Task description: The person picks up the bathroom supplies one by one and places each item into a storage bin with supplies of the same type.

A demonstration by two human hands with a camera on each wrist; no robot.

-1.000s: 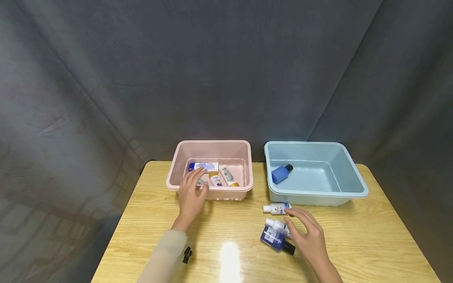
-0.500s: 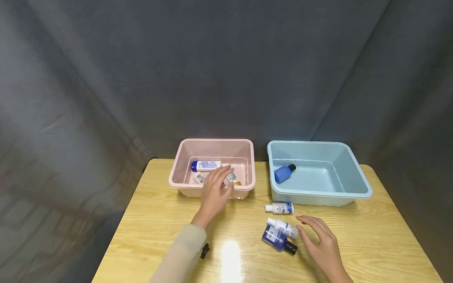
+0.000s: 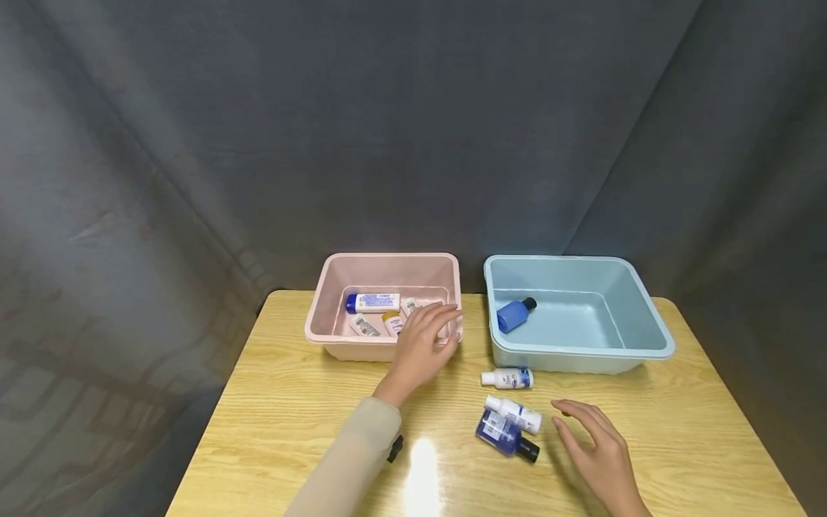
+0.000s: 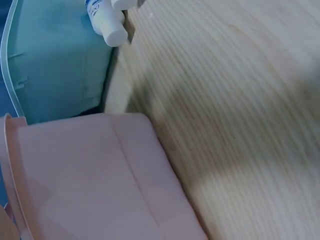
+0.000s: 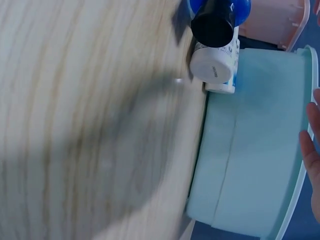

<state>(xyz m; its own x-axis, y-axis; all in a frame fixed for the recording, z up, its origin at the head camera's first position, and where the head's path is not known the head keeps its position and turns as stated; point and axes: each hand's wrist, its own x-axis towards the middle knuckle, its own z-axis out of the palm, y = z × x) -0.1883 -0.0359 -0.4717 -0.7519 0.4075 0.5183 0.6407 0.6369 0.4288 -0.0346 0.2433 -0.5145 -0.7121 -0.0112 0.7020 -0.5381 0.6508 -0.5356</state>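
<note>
My left hand [image 3: 423, 350] hovers over the front right rim of the pink bin [image 3: 368, 350], fingers loosely bent and holding nothing. Inside that bin lie a white tube with a blue cap [image 3: 373, 303] and several small white bottles, partly hidden by the hand. My right hand [image 3: 601, 454] is held over the table, thumb and fingers apart with nothing between them. Just left of it are a white bottle [image 3: 515, 415] and a dark blue bottle with a black cap [image 3: 506, 435], touching each other. Another white bottle [image 3: 507, 378] lies before the light blue bin [image 3: 581, 361].
A blue bottle with a black cap [image 3: 515, 315] lies at the left inside the light blue bin. Both bins stand side by side at the back of the wooden table [image 3: 271, 409], a narrow gap between them. A grey curtain [image 3: 413, 129] hangs behind.
My left hand has moved right across the front of the pink bin, uncovering the bottles on its left. My right hand has drawn back to the right, away from the white bottles.
</note>
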